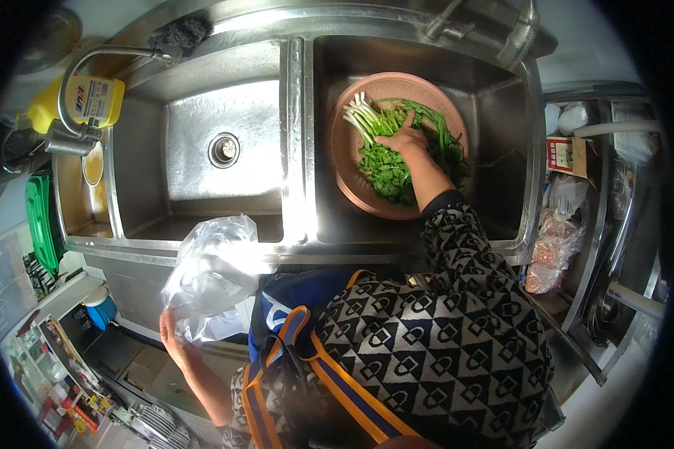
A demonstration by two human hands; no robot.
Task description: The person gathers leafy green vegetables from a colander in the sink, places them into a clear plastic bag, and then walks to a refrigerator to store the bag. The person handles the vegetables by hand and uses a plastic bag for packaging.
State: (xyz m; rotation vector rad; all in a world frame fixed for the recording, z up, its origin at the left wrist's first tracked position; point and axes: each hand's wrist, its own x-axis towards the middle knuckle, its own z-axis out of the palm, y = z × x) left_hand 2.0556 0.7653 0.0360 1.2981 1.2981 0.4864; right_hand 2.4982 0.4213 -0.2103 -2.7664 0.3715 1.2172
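My right hand [407, 140] reaches into a round pink-brown plastic basket [342, 176] standing in the right sink basin. Its thumb and index finger are spread apart over the greens, and the other fingers are partly hidden. White-stemmed scallions [363, 117] lie at the upper left of the basket, their green tops bending to the right. Below the hand sits a heap of leafy green herbs [388, 173]. My left hand [174, 337] is closed on the edge of a clear plastic bag [213, 262], which puffs out in front of the sink's left basin.
The left basin [191, 112] has a round drain [224, 150]. A curved faucet [71, 78] and a yellow jug [97, 101] stand at far left, above a green plastic bin [43, 221]. On the right, a shelf holds bagged pinkish food [553, 251] and a carton [565, 153].
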